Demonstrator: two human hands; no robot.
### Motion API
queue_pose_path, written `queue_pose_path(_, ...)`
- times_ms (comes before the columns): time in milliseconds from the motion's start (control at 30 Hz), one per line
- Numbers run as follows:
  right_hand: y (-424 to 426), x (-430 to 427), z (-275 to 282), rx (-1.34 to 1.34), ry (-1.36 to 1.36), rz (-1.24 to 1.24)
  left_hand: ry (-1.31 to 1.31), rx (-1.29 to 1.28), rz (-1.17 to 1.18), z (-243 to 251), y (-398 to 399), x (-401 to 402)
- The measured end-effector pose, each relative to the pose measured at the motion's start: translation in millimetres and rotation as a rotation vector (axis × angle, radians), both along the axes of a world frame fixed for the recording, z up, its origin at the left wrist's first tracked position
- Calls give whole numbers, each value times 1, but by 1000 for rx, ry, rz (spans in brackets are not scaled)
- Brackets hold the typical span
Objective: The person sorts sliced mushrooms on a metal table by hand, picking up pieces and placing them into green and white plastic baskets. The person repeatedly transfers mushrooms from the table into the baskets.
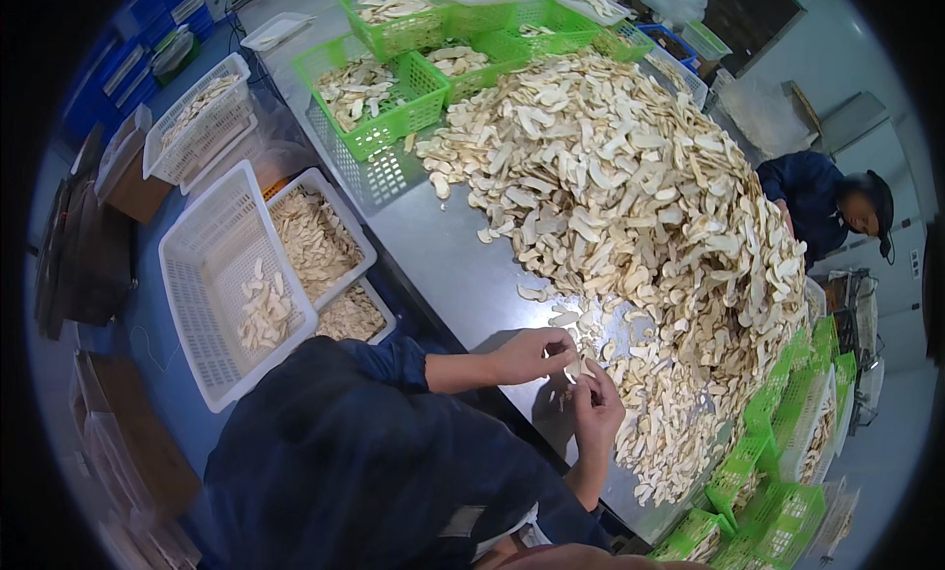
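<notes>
My left hand (pixel 533 356) and my right hand (pixel 599 409) meet above the near edge of the metal table (pixel 421 238). Between their fingertips is a small pale dried slice (pixel 574 368), partly covered by the fingers; both hands grip it. A few loose slices lie just beyond my left hand. The large heap of pale, curved dried slices (pixel 613 171), resembling sliced mushroom, rises in front of me. Smaller pieces (pixel 664 430) spread over the tabletop beside my right hand.
Green plastic baskets (pixel 369 138) holding slices stand at the table's far left; more green baskets (pixel 794 522) line the right side. To my left are a white perforated crate (pixel 199 348) and a fuller white crate (pixel 362 238). A co-worker (pixel 805 201) leans in across the heap.
</notes>
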State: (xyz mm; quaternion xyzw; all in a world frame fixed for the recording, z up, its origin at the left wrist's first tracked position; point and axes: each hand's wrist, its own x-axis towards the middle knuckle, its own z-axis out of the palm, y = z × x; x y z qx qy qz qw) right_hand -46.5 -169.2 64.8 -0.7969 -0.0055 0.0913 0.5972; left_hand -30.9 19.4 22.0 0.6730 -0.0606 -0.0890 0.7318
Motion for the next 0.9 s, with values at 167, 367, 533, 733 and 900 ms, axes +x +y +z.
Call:
queue_pose_path(167,1,-4,-8,-28,-32,-57,262,-167,57,25,44,28)
queue_pose_path(367,-13,-21,-19,-171,-123,-132,-216,35,291,40,177,159)
queue_pose_path(533,-28,-32,-15,-578,-503,-152,24,-1204,-88,71,307,233)
queue_pose_path(733,-66,-62,-22,-780,-630,-209,467,-960,-128,36,166,91)
queue_pose_path(900,-123,-44,-44,-1044,-639,-354,628,-696,-284,4,56,33)
